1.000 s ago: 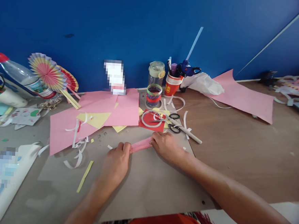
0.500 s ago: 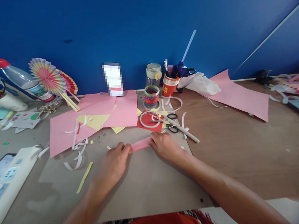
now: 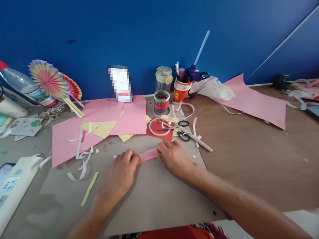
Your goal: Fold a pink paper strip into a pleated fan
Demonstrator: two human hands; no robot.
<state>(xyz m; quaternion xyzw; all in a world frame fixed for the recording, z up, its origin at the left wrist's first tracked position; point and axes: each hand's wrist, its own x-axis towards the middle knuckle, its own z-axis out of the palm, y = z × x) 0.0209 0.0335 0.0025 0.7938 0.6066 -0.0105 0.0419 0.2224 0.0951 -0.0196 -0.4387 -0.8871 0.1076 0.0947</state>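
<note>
A narrow folded strip of pink paper [image 3: 148, 155] is stretched between my two hands, low over the grey table mat. My left hand [image 3: 124, 168] is closed on its left end, and my right hand [image 3: 175, 155] grips the right end with bent fingers. Both ends of the strip are hidden under the fingers. Just beyond my right hand lie black-handled scissors [image 3: 184, 130], a pale stick [image 3: 201, 143] and a red paper square [image 3: 161, 130]. Larger pink sheets [image 3: 67, 142] spread out ahead of my left hand.
Paper fans [image 3: 50, 82] and a plastic bottle [image 3: 21, 80] lean at the left. A power strip [image 3: 18, 186] lies near the left edge. A lidded jar [image 3: 163, 83] and a red paper cup [image 3: 180, 93] stand by the blue wall. White curls [image 3: 82, 170] litter the mat.
My right hand has shifted very slightly left along with the strip. Both hands keep their hold on the pink paper; the whole view has moved a little.
</note>
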